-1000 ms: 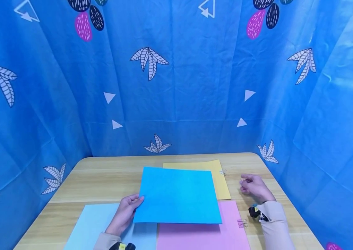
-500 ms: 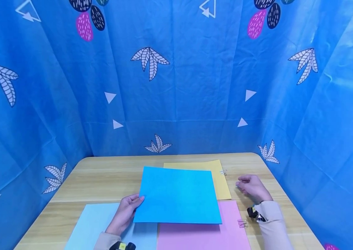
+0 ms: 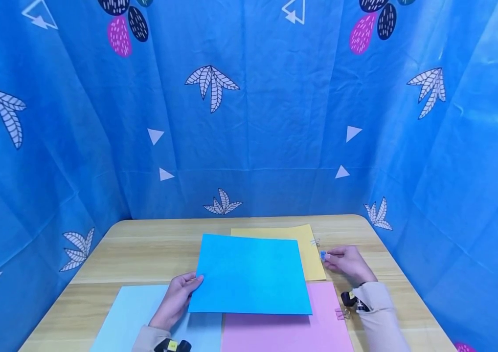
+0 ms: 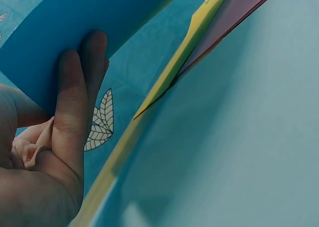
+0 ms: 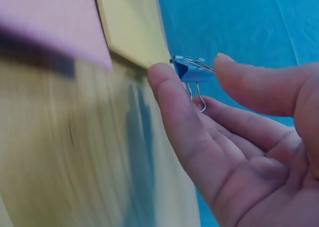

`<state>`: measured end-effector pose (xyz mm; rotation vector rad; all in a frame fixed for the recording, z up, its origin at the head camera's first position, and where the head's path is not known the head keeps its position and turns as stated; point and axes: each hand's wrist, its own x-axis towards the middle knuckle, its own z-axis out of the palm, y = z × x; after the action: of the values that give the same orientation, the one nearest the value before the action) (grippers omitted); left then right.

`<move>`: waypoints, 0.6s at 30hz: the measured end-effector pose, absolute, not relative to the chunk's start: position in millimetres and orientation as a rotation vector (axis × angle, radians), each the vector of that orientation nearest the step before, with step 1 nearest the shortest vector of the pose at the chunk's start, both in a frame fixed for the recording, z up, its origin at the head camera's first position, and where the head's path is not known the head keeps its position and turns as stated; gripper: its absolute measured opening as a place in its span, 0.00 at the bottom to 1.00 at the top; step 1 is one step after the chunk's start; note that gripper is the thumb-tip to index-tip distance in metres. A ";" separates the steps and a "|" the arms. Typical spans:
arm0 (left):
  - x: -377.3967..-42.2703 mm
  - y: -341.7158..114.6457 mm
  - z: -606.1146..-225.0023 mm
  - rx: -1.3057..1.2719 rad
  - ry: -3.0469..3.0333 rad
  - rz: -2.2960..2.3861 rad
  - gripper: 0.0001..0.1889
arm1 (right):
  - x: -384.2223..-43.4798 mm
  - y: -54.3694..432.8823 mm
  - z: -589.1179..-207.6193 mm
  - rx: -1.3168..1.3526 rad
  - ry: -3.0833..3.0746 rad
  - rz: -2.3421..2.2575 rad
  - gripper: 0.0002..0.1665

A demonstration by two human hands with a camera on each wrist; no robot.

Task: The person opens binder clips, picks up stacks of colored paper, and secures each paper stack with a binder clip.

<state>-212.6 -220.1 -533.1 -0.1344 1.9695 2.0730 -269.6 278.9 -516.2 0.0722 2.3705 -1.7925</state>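
My left hand [image 3: 178,298] grips the left edge of a bright blue sheet of paper [image 3: 251,276], possibly a thin stack, lifted over the other papers. In the left wrist view its fingers lie beneath that paper [image 4: 124,17], the thumb on the opposite face. To the right of it, my right hand [image 3: 349,263] pinches a small blue binder clip [image 5: 192,75] between thumb and fingers. The clip's silver wire handles show in the right wrist view. That hand is beside the yellow paper's right edge, apart from the blue sheet.
Yellow paper [image 3: 315,261] with a binder clip [image 3: 315,242] on its right edge lies behind the blue sheet. Pink paper [image 3: 284,335], also bearing a clip [image 3: 342,314], is in front. Light blue paper [image 3: 119,318] lies left. A blue patterned curtain [image 3: 249,137] surrounds the wooden table [image 3: 156,249].
My right hand has moved left toward the papers, bringing the blue binder clip into sight at its fingertips. The left hand and the blue sheet have stayed nearly still.
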 end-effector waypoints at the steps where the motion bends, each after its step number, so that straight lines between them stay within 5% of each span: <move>1: -212.4 -220.3 -532.9 -0.132 1.969 2.072 0.25 | -269.6 277.1 -516.7 0.071 2.345 -1.815 0.23; 18: -212.6 -221.1 -532.6 -0.143 1.968 2.063 0.29 | -273.6 256.0 -520.7 -0.136 1.794 -2.059 0.27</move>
<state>-212.6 -221.1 -532.6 -0.1433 1.9677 2.0628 -273.6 256.0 -520.7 -0.1356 1.7938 -2.0591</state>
